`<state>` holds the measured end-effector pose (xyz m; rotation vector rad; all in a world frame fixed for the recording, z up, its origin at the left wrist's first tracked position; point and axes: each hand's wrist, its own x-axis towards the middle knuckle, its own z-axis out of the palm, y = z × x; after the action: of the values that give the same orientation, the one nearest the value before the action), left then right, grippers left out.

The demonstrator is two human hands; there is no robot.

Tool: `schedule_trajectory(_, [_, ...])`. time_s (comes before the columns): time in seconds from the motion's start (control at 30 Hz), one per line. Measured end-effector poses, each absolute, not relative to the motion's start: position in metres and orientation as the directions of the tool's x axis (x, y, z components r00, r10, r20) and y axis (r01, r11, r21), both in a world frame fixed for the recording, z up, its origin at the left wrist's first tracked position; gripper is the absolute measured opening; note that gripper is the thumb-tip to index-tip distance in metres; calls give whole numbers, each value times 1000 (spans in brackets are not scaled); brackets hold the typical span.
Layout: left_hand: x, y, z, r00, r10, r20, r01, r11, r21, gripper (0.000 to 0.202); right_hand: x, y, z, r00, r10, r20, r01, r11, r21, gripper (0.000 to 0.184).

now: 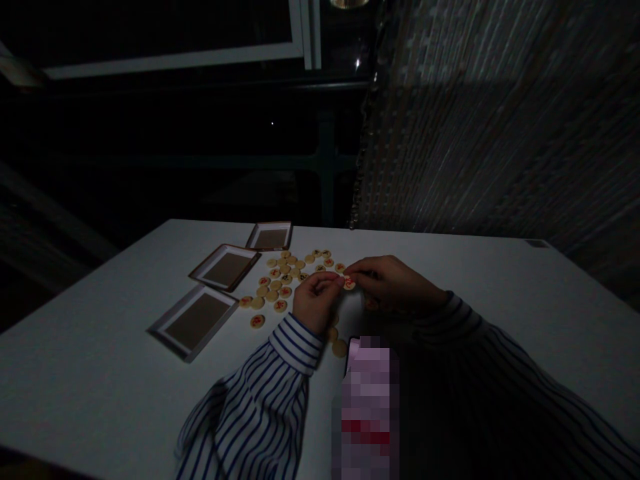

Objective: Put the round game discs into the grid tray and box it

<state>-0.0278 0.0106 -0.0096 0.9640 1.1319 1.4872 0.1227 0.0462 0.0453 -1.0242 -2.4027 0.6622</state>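
Observation:
My left hand (pixel 315 301) and my right hand (pixel 390 283) meet over the white table (pixel 100 373), fingertips pinched together on one round cream game piece with a red mark (pixel 349 285). Both wrists wear blue-striped white sleeves. Several more round cream pieces (pixel 280 280), some marked red and some black, lie scattered just beyond and left of my hands. A few pieces (pixel 339 347) rest near my left wrist.
Three shallow rectangular trays with brown insides lie left of the pieces: a near one (pixel 193 320), a middle one (pixel 225 267), a far one (pixel 270 237). A pinkish blurred object (pixel 367 400) sits between my forearms. A beaded curtain (pixel 500 120) hangs behind the table; the room is dark.

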Motion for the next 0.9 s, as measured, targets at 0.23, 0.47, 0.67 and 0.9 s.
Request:
schedule_trajectory(0.23, [-30,12,-8,-250,968,9,-227,-68,972,29,123,48,43,-556,810,184,589,541,-601,25])
schedule_trajectory(0.47, [-31,13,-6,-300,954,-2,-263,-80,961,32,119,43,45,-525,844,110,565,442,-696,28])
schedule_trajectory(0.67, [-29,12,-2,-278,960,-32,-264,-44,964,30,118,41,46,-524,841,135,545,453,-705,25])
schedule_trajectory(0.9, [-30,10,-3,-226,973,-40,-275,-25,961,32,121,46,42,-521,840,154,553,469,-688,22])
